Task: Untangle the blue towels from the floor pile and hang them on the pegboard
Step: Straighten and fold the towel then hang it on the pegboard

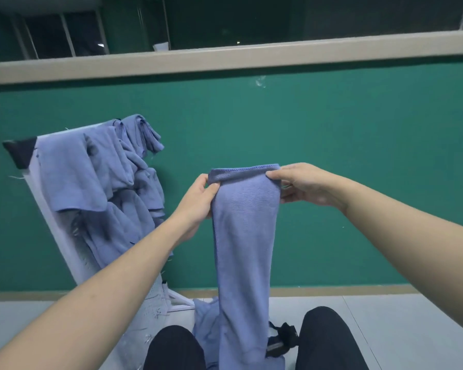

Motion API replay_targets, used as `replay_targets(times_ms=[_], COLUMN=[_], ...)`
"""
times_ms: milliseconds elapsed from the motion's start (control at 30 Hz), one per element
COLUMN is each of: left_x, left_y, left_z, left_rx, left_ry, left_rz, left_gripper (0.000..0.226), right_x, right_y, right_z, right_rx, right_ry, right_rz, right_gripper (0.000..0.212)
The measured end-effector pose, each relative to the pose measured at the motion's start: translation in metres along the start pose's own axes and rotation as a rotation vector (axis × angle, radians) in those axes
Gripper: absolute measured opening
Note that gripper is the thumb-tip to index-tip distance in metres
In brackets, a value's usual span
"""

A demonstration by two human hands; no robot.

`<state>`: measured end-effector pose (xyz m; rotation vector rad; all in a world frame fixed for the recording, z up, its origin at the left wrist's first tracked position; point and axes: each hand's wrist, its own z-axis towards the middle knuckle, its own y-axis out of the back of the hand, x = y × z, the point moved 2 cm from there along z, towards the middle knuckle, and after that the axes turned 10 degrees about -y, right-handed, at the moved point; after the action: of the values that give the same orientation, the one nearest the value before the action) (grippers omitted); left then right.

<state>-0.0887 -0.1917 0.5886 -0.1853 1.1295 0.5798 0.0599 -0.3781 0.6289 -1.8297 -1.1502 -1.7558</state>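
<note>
A blue towel hangs lengthwise in front of me, held up by its top edge. My left hand pinches the top left corner and my right hand pinches the top right corner. The towel's lower end reaches down to the remaining blue towel pile on the floor between my knees. To the left, a white pegboard leans against the green wall with several blue towels draped over it.
The green wall stands close ahead with a beige ledge above it. My two dark-trousered knees sit at the bottom. A small black device lies on the grey floor between them. Metal hooks lie scattered at the pegboard's foot.
</note>
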Motion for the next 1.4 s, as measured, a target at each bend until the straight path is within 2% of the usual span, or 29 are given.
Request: replay_targets(times_ms=[100,200,267,367,433,500,567,700,800,967,1133,1300,1400], left_x=[0.005,0.007,0.004,-0.002,-0.001,0.0,0.0,-0.002,-0.003,0.0,0.002,0.002,0.006], left_y=[-0.006,-0.007,-0.01,-0.015,-0.019,-0.023,-0.024,-0.022,-0.019,-0.011,-0.005,-0.008,-0.017], left_z=[-0.007,-0.011,-0.014,-0.019,-0.02,-0.02,-0.018,-0.012,-0.012,-0.018,-0.02,-0.027,-0.043], left_rx=[-0.037,-0.101,-0.12,-0.173,-0.15,-0.11,-0.123,-0.186,-0.16,-0.124,-0.233,-0.189,-0.126], left_ry=[0.059,0.038,0.0,0.049,0.115,0.166,0.182,0.174,0.17,0.176,0.175,0.209,0.241], left_rz=[-0.036,-0.114,-0.13,-0.135,-0.128,-0.236,-0.349,-0.495,-0.494,-0.385,-0.337,-0.483,-0.625], left_gripper=[0.007,0.043,0.053,0.038,0.038,0.036,0.035,0.036,0.032,0.043,0.019,0.011,0.021], right_x=[-0.005,-0.011,-0.016,-0.02,-0.018,-0.016,-0.016,-0.03,-0.044,-0.047,-0.042,-0.033,-0.025], right_y=[-0.006,-0.016,-0.021,-0.028,-0.034,-0.036,-0.037,-0.036,-0.04,-0.044,-0.051,-0.06,-0.06], right_z=[-0.001,-0.004,-0.004,-0.003,-0.005,-0.007,-0.011,-0.017,-0.016,-0.015,-0.015,-0.013,-0.015], right_rx=[-0.048,-0.159,-0.217,-0.2,-0.192,-0.179,-0.095,0.108,0.191,0.086,0.031,-0.012,0.014], right_ry=[0.01,0.037,0.028,-0.002,-0.001,-0.003,-0.013,0.044,0.042,0.033,0.039,0.032,0.035], right_rz=[0.027,0.005,0.075,0.134,0.175,0.263,0.351,0.296,0.307,0.251,0.232,0.309,0.383], right_gripper=[0.026,0.015,0.019,0.024,0.023,0.022,0.014,0.021,0.029,0.026,0.038,0.029,0.025])
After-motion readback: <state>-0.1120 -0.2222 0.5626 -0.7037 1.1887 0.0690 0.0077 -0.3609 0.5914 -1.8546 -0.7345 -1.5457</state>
